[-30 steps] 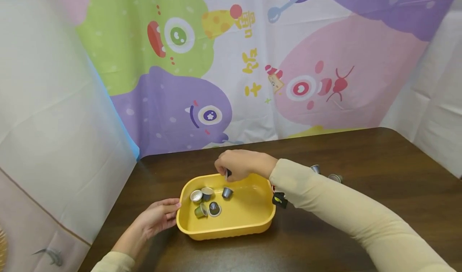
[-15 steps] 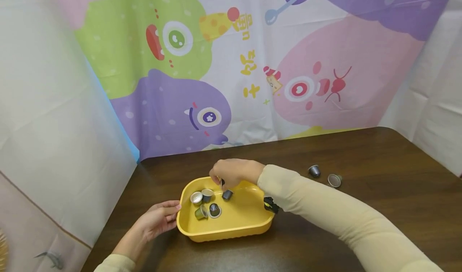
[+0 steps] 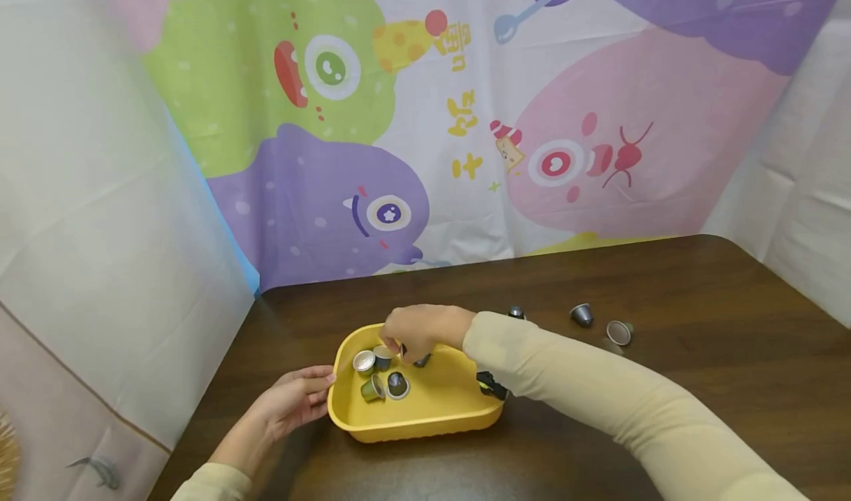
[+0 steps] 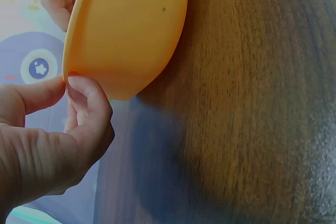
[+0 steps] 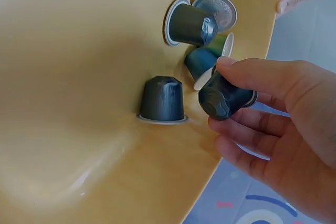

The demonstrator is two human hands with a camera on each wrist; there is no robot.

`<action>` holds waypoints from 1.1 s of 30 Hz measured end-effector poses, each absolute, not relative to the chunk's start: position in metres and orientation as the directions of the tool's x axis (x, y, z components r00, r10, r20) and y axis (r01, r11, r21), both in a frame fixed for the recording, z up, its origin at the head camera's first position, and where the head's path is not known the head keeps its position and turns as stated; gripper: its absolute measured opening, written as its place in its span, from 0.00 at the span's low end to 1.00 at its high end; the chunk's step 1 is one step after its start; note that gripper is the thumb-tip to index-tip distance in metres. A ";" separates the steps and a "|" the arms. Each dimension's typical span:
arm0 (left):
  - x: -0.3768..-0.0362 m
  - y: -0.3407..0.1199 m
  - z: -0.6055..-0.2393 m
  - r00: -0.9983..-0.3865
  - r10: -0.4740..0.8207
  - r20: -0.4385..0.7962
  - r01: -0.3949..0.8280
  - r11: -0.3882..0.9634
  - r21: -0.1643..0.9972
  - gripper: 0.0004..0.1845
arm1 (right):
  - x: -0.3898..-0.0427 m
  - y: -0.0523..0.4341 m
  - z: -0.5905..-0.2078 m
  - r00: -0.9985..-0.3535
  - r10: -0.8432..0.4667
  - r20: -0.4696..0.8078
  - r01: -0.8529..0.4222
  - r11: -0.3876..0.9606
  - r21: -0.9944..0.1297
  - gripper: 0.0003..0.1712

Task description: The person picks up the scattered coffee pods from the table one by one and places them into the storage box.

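A yellow tray point(image 3: 432, 412) sits on the dark wooden table point(image 3: 665, 294) and holds several small coffee capsules point(image 3: 380, 374). My right hand point(image 3: 415, 331) is low inside the tray's far side and pinches a dark capsule point(image 5: 226, 98) between thumb and fingers. That capsule hangs just above the tray floor, next to an upturned dark capsule point(image 5: 163, 100) and a cluster of others point(image 5: 202, 24). My left hand point(image 3: 292, 405) is at the tray's left rim. Its thumb and forefinger pinch the tray's edge point(image 4: 71, 74).
Three loose capsules lie on the table right of the tray: one point(image 3: 516, 312) just behind my right forearm, one point(image 3: 581, 314) standing, one point(image 3: 618, 332) on its side. A cartoon-printed cloth point(image 3: 399, 154) hangs behind and to the left.
My right hand has moved down and left into the tray with the dark capsule still pinched. The left hand has stayed on the tray rim.
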State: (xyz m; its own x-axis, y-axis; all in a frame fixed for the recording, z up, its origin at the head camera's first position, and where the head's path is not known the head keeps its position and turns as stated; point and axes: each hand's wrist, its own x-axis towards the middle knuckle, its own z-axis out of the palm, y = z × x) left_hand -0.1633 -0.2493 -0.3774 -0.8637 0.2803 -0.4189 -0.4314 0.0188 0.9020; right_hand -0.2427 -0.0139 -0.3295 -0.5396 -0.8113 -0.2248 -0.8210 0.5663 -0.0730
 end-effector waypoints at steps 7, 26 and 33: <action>-0.163 -0.250 -0.376 -0.864 0.291 -0.411 -0.426 0.015 0.905 0.24 | -0.239 -0.026 -0.332 -0.517 -0.821 -0.241 -0.832 0.548 -0.085 0.09; -0.165 -0.251 -0.382 -0.867 0.287 -0.408 -0.425 0.003 0.905 0.24 | -0.234 -0.044 -0.340 -0.485 -0.846 -0.223 -0.859 0.508 -0.062 0.10; -0.164 -0.251 -0.380 -0.868 0.274 -0.415 -0.430 0.004 0.903 0.26 | -0.234 -0.038 -0.334 -0.500 -0.833 -0.235 -0.854 0.520 -0.025 0.17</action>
State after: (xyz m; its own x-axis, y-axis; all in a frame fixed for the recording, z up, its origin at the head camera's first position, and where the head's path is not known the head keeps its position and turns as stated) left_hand -0.1645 -0.2513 -0.3802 -0.8676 0.2740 -0.4150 -0.4304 0.0044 0.9027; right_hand -0.2344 -0.0382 -0.3343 -0.4999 -0.8334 -0.2355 -0.8541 0.5195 -0.0255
